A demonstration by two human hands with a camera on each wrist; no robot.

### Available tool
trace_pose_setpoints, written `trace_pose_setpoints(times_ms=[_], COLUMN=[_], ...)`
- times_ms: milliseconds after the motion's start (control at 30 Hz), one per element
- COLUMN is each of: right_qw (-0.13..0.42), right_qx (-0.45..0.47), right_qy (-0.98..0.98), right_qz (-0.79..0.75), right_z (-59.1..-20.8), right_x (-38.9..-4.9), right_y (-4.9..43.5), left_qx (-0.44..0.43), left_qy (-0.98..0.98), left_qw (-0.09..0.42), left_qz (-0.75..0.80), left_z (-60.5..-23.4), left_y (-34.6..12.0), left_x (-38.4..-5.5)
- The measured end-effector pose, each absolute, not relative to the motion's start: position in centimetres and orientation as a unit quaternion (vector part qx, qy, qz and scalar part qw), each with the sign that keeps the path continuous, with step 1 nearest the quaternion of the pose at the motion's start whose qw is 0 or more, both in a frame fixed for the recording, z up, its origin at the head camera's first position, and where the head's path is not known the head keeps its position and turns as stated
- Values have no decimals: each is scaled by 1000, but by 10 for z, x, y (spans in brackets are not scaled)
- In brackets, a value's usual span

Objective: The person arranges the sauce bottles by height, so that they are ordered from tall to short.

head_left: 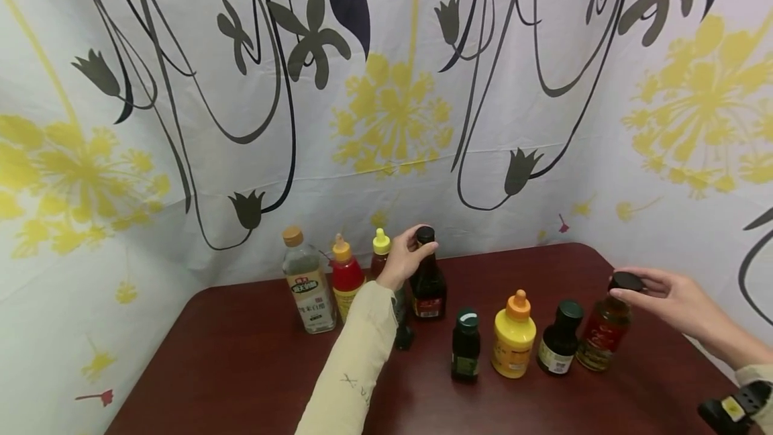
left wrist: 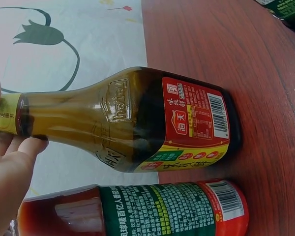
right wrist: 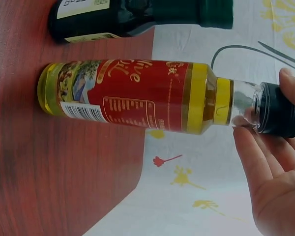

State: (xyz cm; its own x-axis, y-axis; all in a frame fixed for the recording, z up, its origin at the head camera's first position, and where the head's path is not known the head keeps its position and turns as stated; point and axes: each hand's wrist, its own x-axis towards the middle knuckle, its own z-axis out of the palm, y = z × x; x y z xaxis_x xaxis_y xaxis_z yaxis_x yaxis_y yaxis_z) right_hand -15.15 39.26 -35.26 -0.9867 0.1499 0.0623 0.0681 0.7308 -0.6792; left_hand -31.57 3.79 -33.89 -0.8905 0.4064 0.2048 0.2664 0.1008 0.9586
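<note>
At the back of the table my left hand [head_left: 401,262] grips the top of a soy sauce bottle [head_left: 429,297] with a black cap. In the left wrist view, thumb and fingers hold that bottle's neck, and its red label [left wrist: 196,115] faces the camera. Over at the right, my right hand [head_left: 676,297] pinches the black cap [right wrist: 280,110] of an olive oil bottle [head_left: 602,334]. Its red label reads "Olive Oil" in the right wrist view, and yellow oil shows at the base. Both bottles are upright.
Left of the soy sauce stand a clear vinegar bottle [head_left: 311,294], a red squeeze bottle [head_left: 347,277] and a yellow-capped sauce bottle [head_left: 381,246], partly behind my sleeve. A small dark bottle [head_left: 465,351], a yellow squeeze bottle [head_left: 513,341] and a green-capped bottle [head_left: 560,341] stand nearer. Patterned cloth hangs behind.
</note>
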Motion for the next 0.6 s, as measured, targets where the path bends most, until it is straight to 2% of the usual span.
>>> trace_pose_setpoints(times_ms=[400, 600], right_qw=[119, 132], right_qx=[-51, -32], right_qy=[-923, -920], right_qz=[363, 367], right_z=[-314, -291], right_x=[-172, -188], right_y=[390, 376], left_qx=[240, 248], left_qy=[732, 734], left_qw=[57, 55], left_qz=[635, 630], left_z=[-341, -341], left_y=[36, 36], left_x=[-317, -318])
